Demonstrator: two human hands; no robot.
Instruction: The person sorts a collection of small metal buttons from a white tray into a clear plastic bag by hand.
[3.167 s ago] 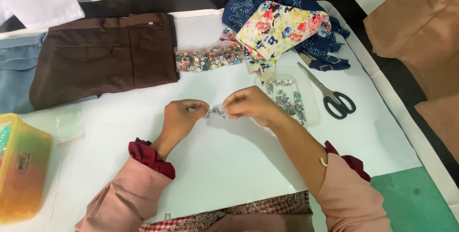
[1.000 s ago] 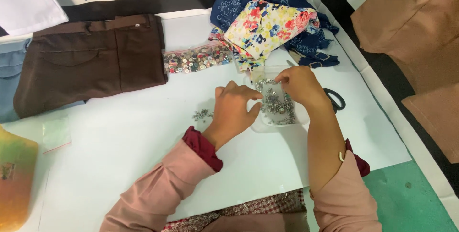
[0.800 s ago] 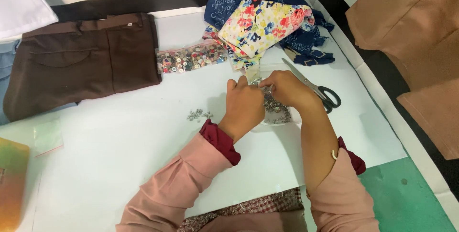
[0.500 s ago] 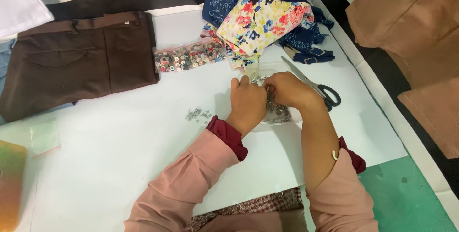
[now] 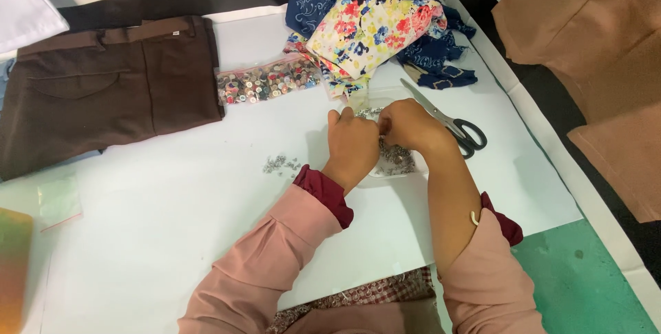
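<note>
Your left hand [image 5: 352,142] moved right to join your right hand [image 5: 407,124]; both now pinch the clear bag [image 5: 396,160] of small metal bits. Far left lies a clear bag of buttons [image 5: 268,80].

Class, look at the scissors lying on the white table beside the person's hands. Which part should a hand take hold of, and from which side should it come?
Grip the scissors by their dark handle loops, which lie at the lower right end. Come from the right, where the white table is bare: the closed blades point up-left toward the floral fabric, and the right hand crowds that end.
</note>
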